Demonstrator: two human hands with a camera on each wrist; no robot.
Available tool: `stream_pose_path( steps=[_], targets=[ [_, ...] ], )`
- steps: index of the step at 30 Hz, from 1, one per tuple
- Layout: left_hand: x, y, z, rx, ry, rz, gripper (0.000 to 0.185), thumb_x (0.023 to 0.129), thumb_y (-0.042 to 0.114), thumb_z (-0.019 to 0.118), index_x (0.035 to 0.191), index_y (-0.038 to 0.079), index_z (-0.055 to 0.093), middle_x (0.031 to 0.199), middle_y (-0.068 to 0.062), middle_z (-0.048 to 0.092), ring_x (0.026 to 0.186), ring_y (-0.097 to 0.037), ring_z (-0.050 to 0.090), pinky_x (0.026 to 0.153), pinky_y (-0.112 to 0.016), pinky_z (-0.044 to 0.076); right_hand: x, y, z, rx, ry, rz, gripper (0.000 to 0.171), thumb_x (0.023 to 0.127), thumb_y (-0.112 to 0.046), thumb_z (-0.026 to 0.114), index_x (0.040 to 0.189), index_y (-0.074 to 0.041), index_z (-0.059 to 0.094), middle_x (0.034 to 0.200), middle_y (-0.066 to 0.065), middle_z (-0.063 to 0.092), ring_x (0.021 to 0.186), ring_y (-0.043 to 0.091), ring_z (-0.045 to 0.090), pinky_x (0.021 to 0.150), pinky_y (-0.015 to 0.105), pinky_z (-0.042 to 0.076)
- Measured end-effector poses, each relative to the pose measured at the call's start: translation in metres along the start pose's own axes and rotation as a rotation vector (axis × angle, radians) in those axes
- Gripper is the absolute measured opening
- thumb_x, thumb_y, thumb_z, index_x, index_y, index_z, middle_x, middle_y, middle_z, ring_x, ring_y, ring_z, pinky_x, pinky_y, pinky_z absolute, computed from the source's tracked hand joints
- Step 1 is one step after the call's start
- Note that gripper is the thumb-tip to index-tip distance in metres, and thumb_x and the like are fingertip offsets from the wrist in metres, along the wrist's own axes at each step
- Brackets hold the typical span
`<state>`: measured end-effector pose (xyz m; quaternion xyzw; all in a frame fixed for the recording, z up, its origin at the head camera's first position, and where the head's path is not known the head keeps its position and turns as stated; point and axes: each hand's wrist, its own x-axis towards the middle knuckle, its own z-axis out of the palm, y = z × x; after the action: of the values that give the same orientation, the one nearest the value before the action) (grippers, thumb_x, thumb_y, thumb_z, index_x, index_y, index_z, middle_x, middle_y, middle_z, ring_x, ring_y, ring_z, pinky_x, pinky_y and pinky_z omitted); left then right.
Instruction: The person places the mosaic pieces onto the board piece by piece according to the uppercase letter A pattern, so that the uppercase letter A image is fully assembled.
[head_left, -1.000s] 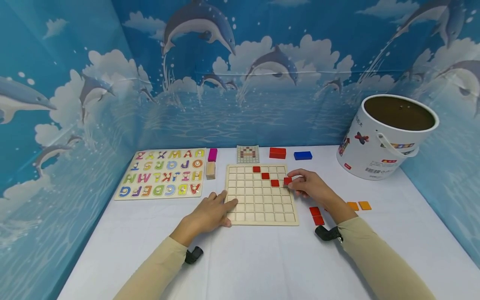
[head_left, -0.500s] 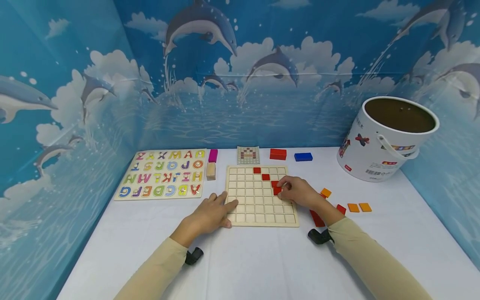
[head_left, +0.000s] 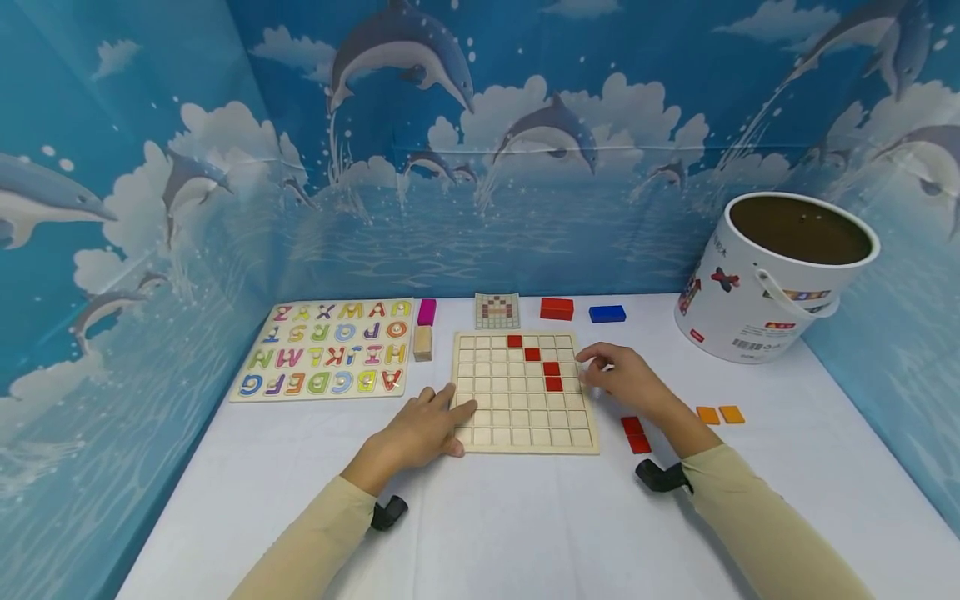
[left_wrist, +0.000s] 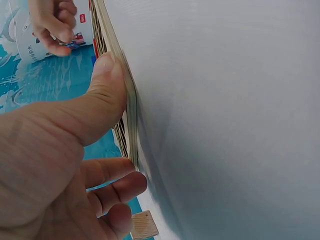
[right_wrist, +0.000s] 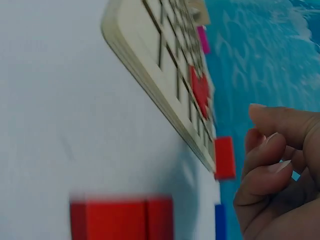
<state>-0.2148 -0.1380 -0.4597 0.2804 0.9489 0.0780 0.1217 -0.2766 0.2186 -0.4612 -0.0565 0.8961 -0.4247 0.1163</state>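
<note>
Right hand (head_left: pixel 626 382) sits at the right edge of the square wooden grid board (head_left: pixel 523 392), fingers loosely curled, holding nothing I can see; my wrist view is blurred. Left hand (head_left: pixel 420 429) lies flat on the board's near-left corner, thumb pressing its edge. That board lies flat mid-table, sides square to me. Four red square tiles (head_left: pixel 542 362) sit in it, their line running from far-left to near-right. Two more red tiles (head_left: pixel 636 434) lie right of the board, partly hidden by my wrist.
</note>
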Motion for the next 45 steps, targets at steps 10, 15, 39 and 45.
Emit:
stream_pose_path(
  steps=[10,15,39,45],
  targets=[
    [0.0,0.001,-0.001,0.01,0.006,0.005,0.071,0.092,0.043,0.069,0.155,0.021,0.046,0.16,-0.022,0.035,0.128,-0.037,0.044,0.103,-0.052,0.041,-0.052,0.04,-0.068,0.079,0.103,0.106,0.057,0.1,-0.039,0.066,0.146,-0.008,0.052,0.115,0.018,0.054,0.087,0.033,0.058,0.066,0.033,0.052],
    [0.0,0.002,0.0,-0.002,-0.003,0.002,0.071,0.092,0.043,0.069,0.156,0.022,0.046,0.161,-0.022,0.034,0.127,-0.036,0.045,0.103,-0.053,0.041,-0.07,0.063,-0.075,0.081,0.073,0.139,0.062,0.099,-0.042,0.066,0.147,-0.008,0.049,0.12,0.017,0.054,0.092,0.028,0.057,0.071,0.03,0.054],
    [0.0,-0.001,0.001,-0.009,0.0,0.002,0.072,0.092,0.044,0.068,0.156,0.022,0.045,0.162,-0.022,0.033,0.13,-0.037,0.044,0.104,-0.053,0.041,-0.094,0.088,-0.061,-0.157,0.022,0.12,0.062,0.093,-0.028,0.075,0.143,0.0,0.055,0.139,0.03,0.052,0.123,0.047,0.045,0.092,0.056,0.053],
    [0.0,-0.001,0.002,0.003,0.0,0.001,0.072,0.091,0.045,0.069,0.156,0.023,0.045,0.162,-0.022,0.034,0.13,-0.036,0.044,0.105,-0.053,0.041,-0.092,0.084,-0.057,-0.233,0.04,0.124,0.054,0.091,-0.02,0.076,0.138,0.001,0.059,0.128,0.028,0.057,0.114,0.043,0.05,0.086,0.05,0.056]
  ],
)
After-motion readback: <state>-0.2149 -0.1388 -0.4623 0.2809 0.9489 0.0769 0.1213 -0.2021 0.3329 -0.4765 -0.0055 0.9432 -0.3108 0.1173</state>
